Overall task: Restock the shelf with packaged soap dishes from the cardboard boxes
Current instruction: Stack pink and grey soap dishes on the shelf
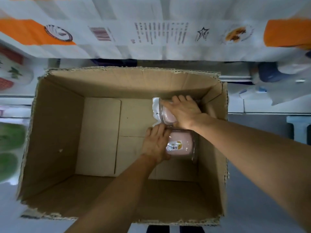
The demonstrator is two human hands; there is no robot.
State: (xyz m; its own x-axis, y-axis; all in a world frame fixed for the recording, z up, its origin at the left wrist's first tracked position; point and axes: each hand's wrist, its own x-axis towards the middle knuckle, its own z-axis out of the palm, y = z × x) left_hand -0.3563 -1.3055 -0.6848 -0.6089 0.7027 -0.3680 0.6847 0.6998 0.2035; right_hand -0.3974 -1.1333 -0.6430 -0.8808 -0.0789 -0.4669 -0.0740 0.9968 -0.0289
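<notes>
Box [55, 132], right wall: left hand [155, 144] grips near dish [180, 145], long axis across, label up; right hand [183, 111] grips far dish [168, 116].

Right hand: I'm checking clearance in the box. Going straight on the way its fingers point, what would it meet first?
Probably the cardboard box's far wall, just beyond the right hand covering the upper soap dish pack; depth is unclear.

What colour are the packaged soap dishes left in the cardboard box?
Pale pink, in clear wrap; the head view shows it best on the nearer soap dish.
</notes>
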